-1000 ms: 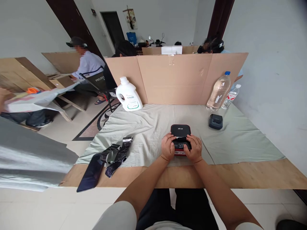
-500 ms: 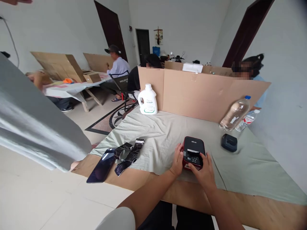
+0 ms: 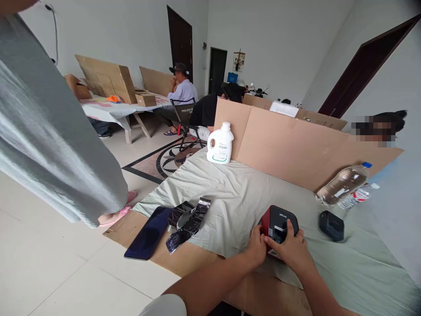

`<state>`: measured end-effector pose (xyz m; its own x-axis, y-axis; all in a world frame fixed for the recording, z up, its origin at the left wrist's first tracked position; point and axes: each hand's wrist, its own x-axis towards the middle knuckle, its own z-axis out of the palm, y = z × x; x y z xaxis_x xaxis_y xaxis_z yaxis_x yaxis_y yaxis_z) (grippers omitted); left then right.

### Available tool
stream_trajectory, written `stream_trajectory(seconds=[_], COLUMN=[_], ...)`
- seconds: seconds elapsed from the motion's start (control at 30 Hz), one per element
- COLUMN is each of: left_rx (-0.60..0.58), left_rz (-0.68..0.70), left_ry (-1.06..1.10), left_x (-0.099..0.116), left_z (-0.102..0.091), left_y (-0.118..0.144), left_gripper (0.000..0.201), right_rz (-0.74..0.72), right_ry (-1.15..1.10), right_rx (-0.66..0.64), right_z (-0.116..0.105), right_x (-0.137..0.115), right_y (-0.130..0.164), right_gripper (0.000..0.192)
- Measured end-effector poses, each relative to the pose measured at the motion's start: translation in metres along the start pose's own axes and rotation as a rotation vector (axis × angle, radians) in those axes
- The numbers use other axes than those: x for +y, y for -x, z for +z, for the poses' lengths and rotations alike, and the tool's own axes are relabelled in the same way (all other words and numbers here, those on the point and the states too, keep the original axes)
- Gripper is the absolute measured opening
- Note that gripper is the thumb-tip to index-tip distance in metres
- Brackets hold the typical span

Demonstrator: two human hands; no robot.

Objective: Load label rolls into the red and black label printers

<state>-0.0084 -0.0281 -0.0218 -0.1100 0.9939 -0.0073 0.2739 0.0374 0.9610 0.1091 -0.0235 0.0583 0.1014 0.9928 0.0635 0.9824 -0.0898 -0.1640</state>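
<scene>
A boxy device (image 3: 282, 219), black on top with dark red sides, sits on the cloth near the table's front edge. It looks like a small label printer. My left hand (image 3: 256, 245) holds its left side, fingers curled along the edge. My right hand (image 3: 294, 250) grips the front and right part, a finger on the black top and the thumb at the front face. To the right lies a small dark device (image 3: 331, 226). On the left are a dark tablet or large phone (image 3: 148, 235) and crumpled black shiny strips (image 3: 189, 221).
A white jug (image 3: 220, 145) stands by a cardboard screen (image 3: 279, 149) at the back. A large clear bottle (image 3: 344, 184) and a smaller water bottle (image 3: 358, 196) lean there at right. A person in grey cloth (image 3: 59, 131) stands close on the left; others sit beyond.
The view has turned left and tilted. The device now sits rotated, showing more of its red left side, and both hands have shifted around it while keeping hold.
</scene>
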Motion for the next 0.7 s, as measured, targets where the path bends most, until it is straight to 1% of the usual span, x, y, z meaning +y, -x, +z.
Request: stream_trajectory(seconds=[0.03, 0.07, 0.1, 0.13, 0.17, 0.2, 0.23, 0.27, 0.3, 0.33, 0.37, 0.4, 0.43, 0.47, 0.53, 0.57, 0.6, 0.63, 0.67, 0.7], left_rx=[-0.037, -0.062, -0.065, -0.076, -0.106, -0.168, -0.199, -0.175, -0.154, -0.11, -0.069, -0.042, -0.032, -0.037, -0.16, -0.231, -0.3, -0.376, -0.452, -0.474], left_rz=[-0.002, 0.03, 0.088, 0.114, 0.09, 0.017, -0.097, -0.208, -0.319, -0.414, -0.454, -0.443, -0.382, -0.267, -0.02, 0.076, 0.21, 0.325, 0.4, 0.431], left_ry=[-0.104, -0.219, -0.341, -0.481, -0.618, -0.733, -0.818, -0.882, -0.921, -0.953, -0.985, -1.016, -1.043, -1.063, -1.019, -0.959, -0.882, -0.807, -0.75, -0.718], left_x=[0.003, 0.005, 0.007, 0.008, 0.007, 0.006, 0.005, 0.003, 0.002, 0.001, 0.001, 0.002, 0.003, 0.004, 0.003, 0.002, 0.0, -0.003, -0.006, -0.008], left_z=[-0.014, -0.033, -0.056, -0.083, -0.112, -0.142, -0.17, -0.195, -0.214, -0.226, -0.231, -0.228, -0.217, -0.2, -0.156, -0.133, -0.111, -0.094, -0.081, -0.072], left_y=[-0.012, -0.026, -0.042, -0.059, -0.075, -0.091, -0.104, -0.116, -0.124, -0.129, -0.131, -0.129, -0.122, -0.113, -0.083, -0.065, -0.045, -0.026, -0.008, 0.007], left_gripper=[0.049, 0.054, 0.054, 0.055, 0.055, 0.055, 0.055, 0.055, 0.057, 0.058, 0.06, 0.061, 0.061, 0.061, 0.062, 0.064, 0.066, 0.068, 0.066, 0.064], right_rz=[0.006, 0.016, 0.029, 0.046, 0.062, 0.071, 0.073, 0.069, 0.06, 0.045, 0.029, 0.02, 0.021, 0.03, 0.062, 0.065, 0.051, 0.022, -0.023, -0.061], right_ry=[0.012, 0.019, 0.022, 0.021, 0.018, 0.011, -0.002, -0.021, -0.05, -0.092, -0.15, -0.225, -0.317, -0.423, -0.636, -0.717, -0.772, -0.79, -0.782, -0.755], right_rx=[-0.013, -0.03, -0.051, -0.072, -0.09, -0.103, -0.107, -0.102, -0.089, -0.073, -0.06, -0.059, -0.073, -0.096, -0.145, -0.156, -0.156, -0.145, -0.136, -0.122], right_z=[0.0, -0.001, -0.003, -0.006, -0.009, -0.012, -0.015, -0.019, -0.022, -0.025, -0.029, -0.032, -0.035, -0.038, -0.044, -0.047, -0.05, -0.053, -0.054, -0.055], right_x=[-0.001, -0.002, -0.003, -0.004, -0.004, -0.003, -0.002, 0.0, 0.003, 0.007, 0.01, 0.013, 0.015, 0.015, 0.008, 0.001, -0.009, -0.023, -0.039, -0.058], right_y=[-0.001, -0.001, -0.001, -0.002, -0.002, -0.003, -0.005, -0.008, -0.013, -0.018, -0.025, -0.034, -0.043, -0.054, -0.076, -0.087, -0.099, -0.11, -0.121, -0.131], right_gripper=[0.116, 0.114, 0.113, 0.111, 0.109, 0.107, 0.105, 0.104, 0.103, 0.102, 0.1, 0.099, 0.097, 0.094, 0.089, 0.086, 0.083, 0.08, 0.078, 0.077])
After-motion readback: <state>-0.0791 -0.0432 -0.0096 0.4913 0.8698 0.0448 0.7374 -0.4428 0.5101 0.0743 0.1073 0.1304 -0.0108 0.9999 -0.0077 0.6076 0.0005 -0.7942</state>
